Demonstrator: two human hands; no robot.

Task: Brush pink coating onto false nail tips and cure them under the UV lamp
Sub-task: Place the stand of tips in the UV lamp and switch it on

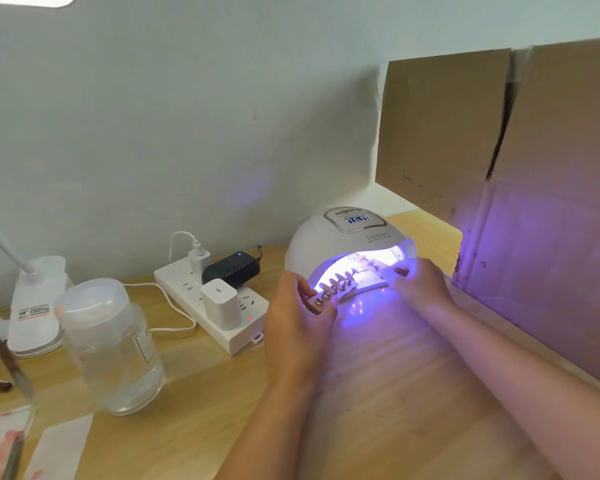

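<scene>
Head view: my left hand pinches the near end of a narrow wooden strip carrying a row of glossy, pale almond-shaped false nail tips. I judge it is angled this way so the far tips sit inside the lit mouth of the white domed UV lamp just beyond both hands. My right hand, fingers curled, pinches a white flat holder at the lamp's opening, apparently steadying it. Violet glare washes the tips, so their pink cannot be confirmed. Left of my left hand lies a white power strip.
</scene>
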